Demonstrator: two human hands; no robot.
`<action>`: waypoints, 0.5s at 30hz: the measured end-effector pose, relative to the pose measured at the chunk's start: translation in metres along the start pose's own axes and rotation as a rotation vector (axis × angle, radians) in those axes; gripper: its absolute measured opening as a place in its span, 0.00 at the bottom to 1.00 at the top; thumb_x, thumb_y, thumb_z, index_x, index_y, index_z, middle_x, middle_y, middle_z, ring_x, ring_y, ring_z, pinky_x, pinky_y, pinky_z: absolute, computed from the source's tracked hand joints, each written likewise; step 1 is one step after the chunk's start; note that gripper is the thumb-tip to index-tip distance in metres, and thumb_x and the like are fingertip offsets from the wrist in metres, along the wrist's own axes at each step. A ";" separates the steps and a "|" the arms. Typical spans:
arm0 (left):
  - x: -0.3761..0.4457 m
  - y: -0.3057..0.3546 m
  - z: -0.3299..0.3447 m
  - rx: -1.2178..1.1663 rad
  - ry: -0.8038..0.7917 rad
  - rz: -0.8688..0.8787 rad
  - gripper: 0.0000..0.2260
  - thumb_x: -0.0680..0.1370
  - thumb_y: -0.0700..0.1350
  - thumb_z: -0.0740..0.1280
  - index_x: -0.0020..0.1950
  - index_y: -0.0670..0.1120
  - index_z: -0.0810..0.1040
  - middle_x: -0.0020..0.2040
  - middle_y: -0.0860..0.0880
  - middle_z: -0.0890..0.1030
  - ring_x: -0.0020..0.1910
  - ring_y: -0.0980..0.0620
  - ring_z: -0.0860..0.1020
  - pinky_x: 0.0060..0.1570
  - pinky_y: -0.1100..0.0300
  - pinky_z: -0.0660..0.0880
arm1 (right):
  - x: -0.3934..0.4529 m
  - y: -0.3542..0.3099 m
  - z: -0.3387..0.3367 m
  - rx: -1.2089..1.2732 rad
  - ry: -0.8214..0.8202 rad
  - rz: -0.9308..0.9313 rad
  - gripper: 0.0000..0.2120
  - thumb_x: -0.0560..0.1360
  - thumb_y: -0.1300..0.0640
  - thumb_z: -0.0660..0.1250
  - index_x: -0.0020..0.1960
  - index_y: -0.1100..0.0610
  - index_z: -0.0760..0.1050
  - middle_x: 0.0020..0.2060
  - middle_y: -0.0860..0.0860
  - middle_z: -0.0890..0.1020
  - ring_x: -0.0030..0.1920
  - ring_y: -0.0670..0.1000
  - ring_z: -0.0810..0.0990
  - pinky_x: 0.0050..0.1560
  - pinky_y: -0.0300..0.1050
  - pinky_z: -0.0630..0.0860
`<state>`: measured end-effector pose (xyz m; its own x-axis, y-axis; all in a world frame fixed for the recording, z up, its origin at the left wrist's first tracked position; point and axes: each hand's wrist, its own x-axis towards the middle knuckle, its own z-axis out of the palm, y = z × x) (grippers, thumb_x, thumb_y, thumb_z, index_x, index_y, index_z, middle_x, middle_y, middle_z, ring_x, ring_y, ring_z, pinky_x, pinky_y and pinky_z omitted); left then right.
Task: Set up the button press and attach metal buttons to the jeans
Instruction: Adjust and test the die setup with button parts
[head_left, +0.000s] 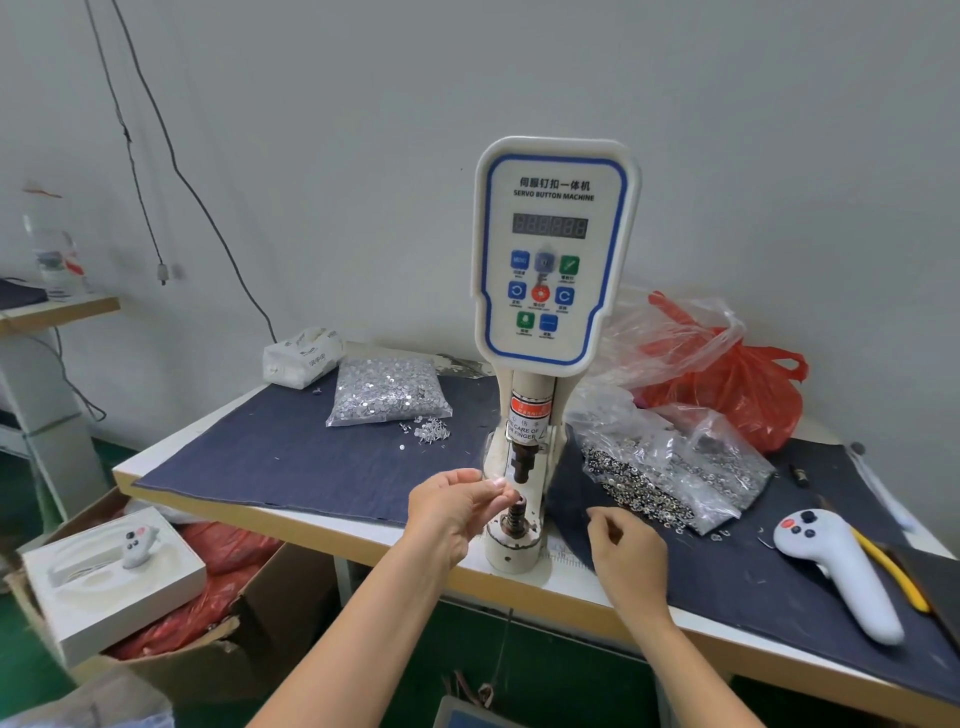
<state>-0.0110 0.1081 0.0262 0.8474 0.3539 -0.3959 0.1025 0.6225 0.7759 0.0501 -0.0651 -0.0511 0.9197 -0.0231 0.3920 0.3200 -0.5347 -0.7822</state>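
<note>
A white servo button machine (550, 249) stands at the table's front edge, its dark upper punch (522, 465) above the spring-loaded lower die (517, 512). My left hand (457, 506) is at the lower die, fingertips pinched on a small part that I cannot make out. My right hand (626, 553) hovers to the right of the machine base, fingers loosely curled, holding nothing visible. A clear bag of silver tacks (387, 387) lies behind on the left, with loose tacks (428, 431) beside it. A bag of metal buttons (670, 478) lies open on the right. Dark denim (291, 457) covers the tabletop.
A white handheld controller (841, 566) and a yellow-handled tool (891, 571) lie at the right. A red plastic bag (727, 384) sits behind the buttons, a tissue pack (301, 356) at the back left. A cardboard box (171, 597) with a white case stands on the floor, left.
</note>
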 end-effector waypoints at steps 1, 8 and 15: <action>0.000 0.000 0.001 0.014 -0.007 0.001 0.11 0.70 0.23 0.67 0.49 0.33 0.74 0.42 0.32 0.80 0.32 0.40 0.83 0.28 0.58 0.81 | 0.000 0.001 0.001 -0.004 -0.005 -0.004 0.09 0.76 0.61 0.64 0.49 0.59 0.83 0.47 0.50 0.84 0.45 0.46 0.78 0.44 0.39 0.70; -0.001 0.001 0.007 0.070 -0.082 -0.005 0.02 0.72 0.24 0.64 0.42 0.28 0.75 0.44 0.29 0.79 0.33 0.39 0.83 0.29 0.58 0.81 | -0.001 0.005 0.002 0.001 0.005 -0.008 0.08 0.76 0.61 0.65 0.49 0.58 0.83 0.45 0.50 0.84 0.44 0.46 0.78 0.43 0.38 0.70; 0.003 0.001 0.006 0.044 -0.090 -0.061 0.09 0.76 0.28 0.61 0.56 0.29 0.69 0.43 0.29 0.80 0.36 0.39 0.84 0.29 0.58 0.81 | 0.000 0.006 0.003 -0.003 0.007 -0.014 0.08 0.76 0.61 0.65 0.48 0.58 0.83 0.44 0.50 0.84 0.43 0.47 0.78 0.43 0.38 0.69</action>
<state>-0.0056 0.1054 0.0282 0.8818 0.2509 -0.3992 0.1765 0.6094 0.7730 0.0526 -0.0661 -0.0574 0.9136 -0.0221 0.4061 0.3317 -0.5372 -0.7755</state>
